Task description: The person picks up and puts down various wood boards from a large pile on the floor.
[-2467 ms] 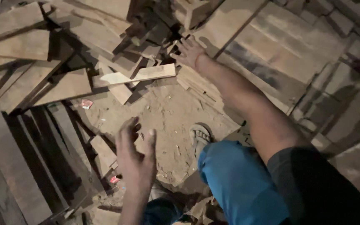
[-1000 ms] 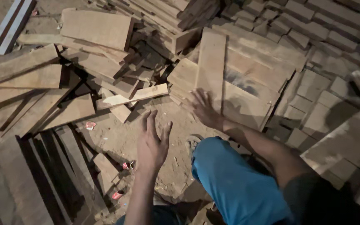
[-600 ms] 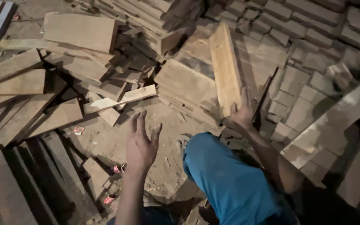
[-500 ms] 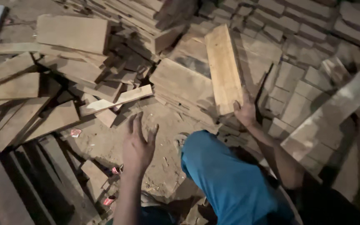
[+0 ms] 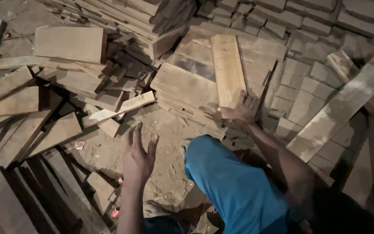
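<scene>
Right hand (image 5: 238,113) on pale plank (image 5: 227,69), left hand (image 5: 138,155) empty.

Floor (image 5: 169,143): bare sandy ground, open patch in the middle.
Left side: long planks (image 5: 18,112) lying loose, some overlapping.
Middle: one pale slat (image 5: 120,108) lying askew.
Top: stacked boards (image 5: 152,17).
Right: rows of short blocks (image 5: 299,95); a long plank (image 5: 347,104) slanting across them.
</scene>
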